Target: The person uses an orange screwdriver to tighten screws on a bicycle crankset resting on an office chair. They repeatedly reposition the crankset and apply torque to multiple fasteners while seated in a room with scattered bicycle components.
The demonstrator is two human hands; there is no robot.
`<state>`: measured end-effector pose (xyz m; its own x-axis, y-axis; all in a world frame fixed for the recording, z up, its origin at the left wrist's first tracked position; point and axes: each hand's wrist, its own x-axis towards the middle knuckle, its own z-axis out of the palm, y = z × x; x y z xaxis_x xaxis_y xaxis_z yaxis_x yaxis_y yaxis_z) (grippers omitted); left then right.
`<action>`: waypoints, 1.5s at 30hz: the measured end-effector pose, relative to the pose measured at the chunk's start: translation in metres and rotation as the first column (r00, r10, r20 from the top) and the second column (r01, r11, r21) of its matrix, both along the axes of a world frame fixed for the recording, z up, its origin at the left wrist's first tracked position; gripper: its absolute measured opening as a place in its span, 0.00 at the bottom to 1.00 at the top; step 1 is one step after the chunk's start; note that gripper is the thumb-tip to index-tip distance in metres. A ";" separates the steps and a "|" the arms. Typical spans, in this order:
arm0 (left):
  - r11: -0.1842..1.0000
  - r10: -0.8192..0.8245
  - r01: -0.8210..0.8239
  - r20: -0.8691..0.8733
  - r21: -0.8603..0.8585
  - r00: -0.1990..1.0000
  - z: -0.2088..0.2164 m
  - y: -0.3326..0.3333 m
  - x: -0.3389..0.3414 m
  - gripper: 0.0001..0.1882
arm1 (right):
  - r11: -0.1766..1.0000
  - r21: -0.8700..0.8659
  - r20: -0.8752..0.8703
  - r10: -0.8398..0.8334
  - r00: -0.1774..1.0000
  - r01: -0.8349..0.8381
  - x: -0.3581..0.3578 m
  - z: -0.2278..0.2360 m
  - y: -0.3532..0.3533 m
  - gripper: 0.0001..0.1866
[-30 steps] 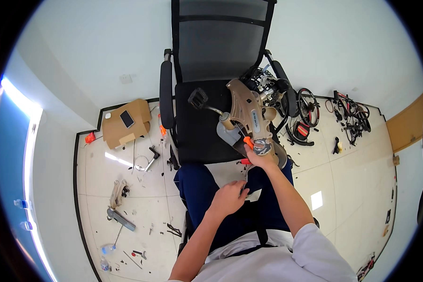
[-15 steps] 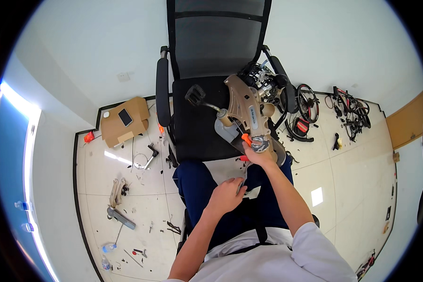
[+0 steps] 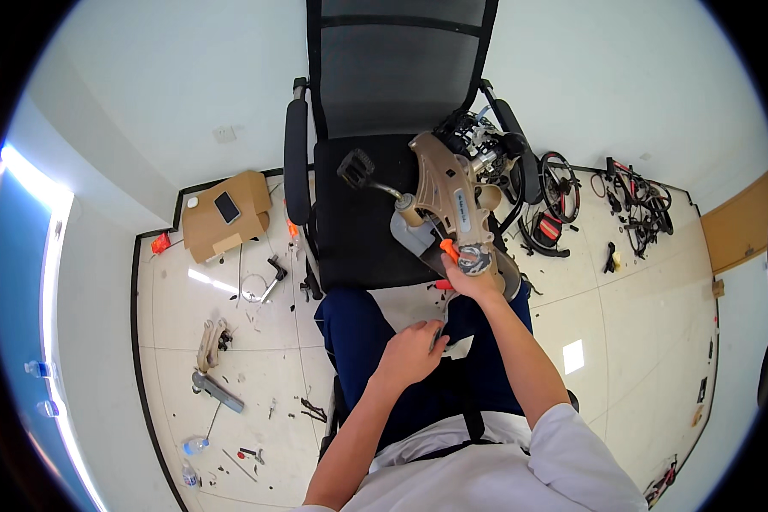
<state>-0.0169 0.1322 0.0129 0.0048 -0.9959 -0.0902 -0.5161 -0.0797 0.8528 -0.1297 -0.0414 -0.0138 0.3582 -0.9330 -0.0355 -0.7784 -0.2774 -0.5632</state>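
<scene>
A tan bicycle frame point(image 3: 439, 175) leans on the black seat of the office chair in front of me, with a black pedal point(image 3: 356, 168) and its metal crank arm sticking out to the left. My right hand point(image 3: 471, 280) is closed round an orange-handled screwdriver point(image 3: 450, 248), whose shaft points into the frame. Beside that hand lies a second tool with a red handle point(image 3: 444, 285). Between my knees my left hand point(image 3: 410, 352) is closed on something narrow and grey, mostly hidden by its fingers.
The office chair point(image 3: 367, 230) also bears a heap of metal parts point(image 3: 486, 154). On the left floor are a cardboard sheet point(image 3: 209, 230) with a phone point(image 3: 227, 208), a grey-tan part point(image 3: 218, 388), bottles point(image 3: 195, 445) and scattered small pieces. Wheels point(image 3: 559, 188) and bicycle parts point(image 3: 636, 200) lie right.
The whole view has shifted slightly. Both hands keep their grips, and the frame with the screwdriver stays in nearly the same place.
</scene>
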 end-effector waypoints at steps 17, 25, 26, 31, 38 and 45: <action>0.997 -0.059 0.058 0.024 0.041 0.998 0.008 -0.001 -0.005 0.15 | 0.994 -0.101 -0.035 0.030 0.999 -0.034 -0.014 0.001 0.004 0.19; 0.804 -0.358 0.592 -0.747 0.059 0.560 0.042 0.013 0.002 0.31 | 0.979 0.139 0.054 -0.159 0.986 0.150 -0.005 -0.049 -0.015 0.25; 0.845 -0.315 0.526 -0.703 0.098 0.637 0.015 0.015 -0.003 0.30 | 0.989 0.126 0.119 -0.098 0.988 0.083 -0.001 -0.042 -0.011 0.21; 0.853 -0.468 0.371 0.223 0.367 0.855 -0.015 0.029 -0.001 0.29 | 0.994 0.099 0.169 -0.066 0.983 0.050 -0.005 -0.023 -0.004 0.12; 0.958 -0.239 0.208 0.152 0.197 0.959 -0.014 0.021 0.010 0.26 | 1.000 0.014 0.104 -0.005 0.995 0.004 0.001 -0.017 -0.005 0.13; 0.967 -0.188 0.160 0.128 0.200 0.974 -0.014 0.018 0.019 0.25 | 0.553 0.822 0.467 -0.517 0.717 -0.135 -0.009 0.000 -0.021 0.11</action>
